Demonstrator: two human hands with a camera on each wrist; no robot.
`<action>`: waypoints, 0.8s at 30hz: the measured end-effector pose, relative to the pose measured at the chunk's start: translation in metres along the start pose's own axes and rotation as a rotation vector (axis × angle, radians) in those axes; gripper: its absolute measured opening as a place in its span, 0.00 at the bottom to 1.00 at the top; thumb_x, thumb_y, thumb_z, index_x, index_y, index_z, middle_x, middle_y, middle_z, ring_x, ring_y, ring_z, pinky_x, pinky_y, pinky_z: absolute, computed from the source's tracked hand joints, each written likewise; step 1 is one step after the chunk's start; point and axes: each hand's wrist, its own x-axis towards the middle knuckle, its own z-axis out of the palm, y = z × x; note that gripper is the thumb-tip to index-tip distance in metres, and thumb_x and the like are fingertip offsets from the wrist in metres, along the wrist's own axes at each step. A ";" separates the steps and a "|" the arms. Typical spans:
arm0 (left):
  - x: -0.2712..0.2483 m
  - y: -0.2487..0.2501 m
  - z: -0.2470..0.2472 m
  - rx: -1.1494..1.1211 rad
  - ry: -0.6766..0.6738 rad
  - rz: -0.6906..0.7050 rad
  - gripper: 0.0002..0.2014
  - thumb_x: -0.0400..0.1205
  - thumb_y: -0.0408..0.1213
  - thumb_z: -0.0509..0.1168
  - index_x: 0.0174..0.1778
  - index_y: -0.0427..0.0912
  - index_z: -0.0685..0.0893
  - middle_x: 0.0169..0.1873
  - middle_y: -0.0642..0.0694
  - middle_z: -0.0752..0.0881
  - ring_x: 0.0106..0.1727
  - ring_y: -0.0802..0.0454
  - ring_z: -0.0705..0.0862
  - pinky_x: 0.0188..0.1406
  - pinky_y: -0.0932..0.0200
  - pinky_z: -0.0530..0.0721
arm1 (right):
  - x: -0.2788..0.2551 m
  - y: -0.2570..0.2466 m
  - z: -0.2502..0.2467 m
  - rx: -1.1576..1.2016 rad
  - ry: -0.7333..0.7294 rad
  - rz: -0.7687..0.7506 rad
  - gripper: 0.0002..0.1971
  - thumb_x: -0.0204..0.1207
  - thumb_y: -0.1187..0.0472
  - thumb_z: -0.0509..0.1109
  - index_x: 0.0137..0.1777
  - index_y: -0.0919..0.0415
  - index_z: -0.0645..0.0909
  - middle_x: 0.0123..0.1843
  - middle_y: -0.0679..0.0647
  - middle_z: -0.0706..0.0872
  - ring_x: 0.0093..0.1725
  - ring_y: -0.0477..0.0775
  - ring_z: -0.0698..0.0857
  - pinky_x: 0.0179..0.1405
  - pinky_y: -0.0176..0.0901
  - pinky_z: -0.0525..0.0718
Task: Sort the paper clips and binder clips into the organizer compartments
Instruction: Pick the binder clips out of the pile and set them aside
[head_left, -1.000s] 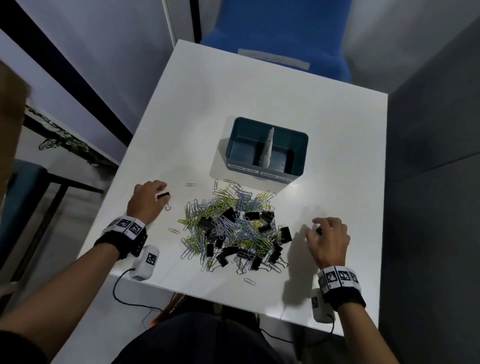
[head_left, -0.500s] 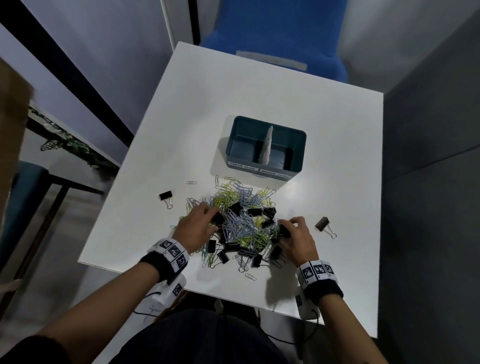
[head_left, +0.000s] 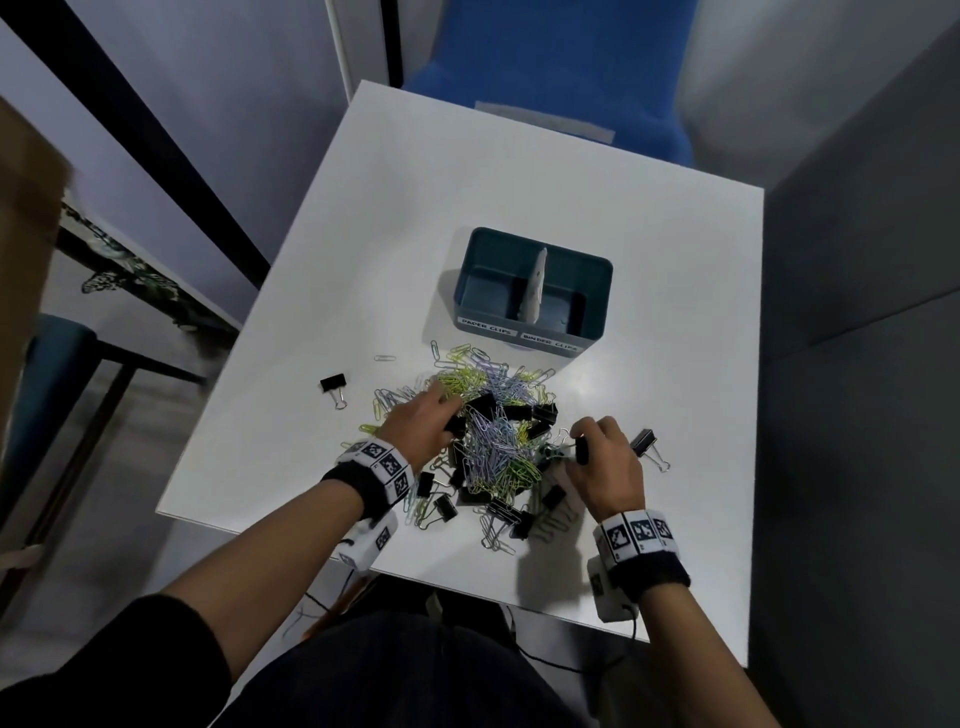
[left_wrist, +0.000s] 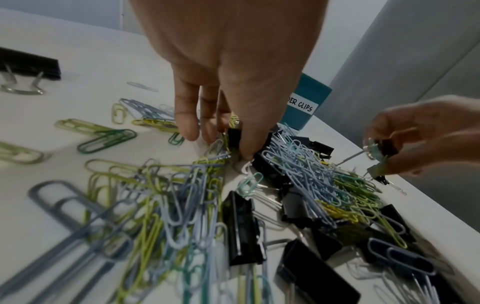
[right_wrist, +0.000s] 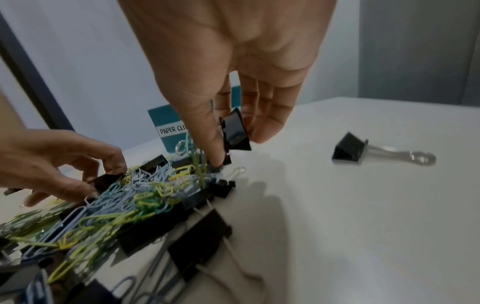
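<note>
Right hand (right_wrist: 233, 67) pinched a black binder clip (right_wrist: 235, 132) between thumb and fingers, lifted just above the clip pile (head_left: 493, 441); left hand (head_left: 421, 423) fingers curled down, pinching another black binder clip (head_left: 480, 404) at the pile's left edge; teal organizer (head_left: 532, 291) sat beyond both sets of fingertips, apart from them.

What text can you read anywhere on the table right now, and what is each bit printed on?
"PAPER CLIPS": white label on the left front of the teal plastic organizer box.
"BINDER CLIPS": white label on its right front.
Square black-and-white marker codes on both wristbands: patterns, no readable words.
</note>
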 end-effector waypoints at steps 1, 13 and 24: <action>0.001 -0.001 0.000 0.013 0.020 0.007 0.20 0.75 0.38 0.73 0.61 0.45 0.76 0.56 0.45 0.79 0.45 0.51 0.82 0.43 0.55 0.88 | -0.001 0.001 -0.005 -0.028 0.034 -0.019 0.18 0.65 0.65 0.76 0.55 0.57 0.77 0.50 0.56 0.78 0.45 0.60 0.78 0.32 0.45 0.78; -0.029 -0.028 -0.042 -0.359 0.187 -0.233 0.10 0.84 0.46 0.64 0.60 0.52 0.78 0.44 0.53 0.88 0.39 0.52 0.85 0.36 0.57 0.80 | 0.002 0.058 -0.042 0.042 0.160 0.210 0.19 0.69 0.65 0.74 0.62 0.58 0.84 0.54 0.60 0.81 0.50 0.65 0.83 0.47 0.49 0.80; -0.083 -0.120 -0.050 -0.548 0.104 -0.573 0.05 0.82 0.37 0.65 0.50 0.52 0.82 0.41 0.47 0.89 0.43 0.45 0.86 0.45 0.47 0.83 | 0.011 0.106 -0.030 0.024 0.026 0.437 0.19 0.72 0.59 0.76 0.62 0.56 0.82 0.58 0.62 0.78 0.54 0.67 0.82 0.52 0.51 0.79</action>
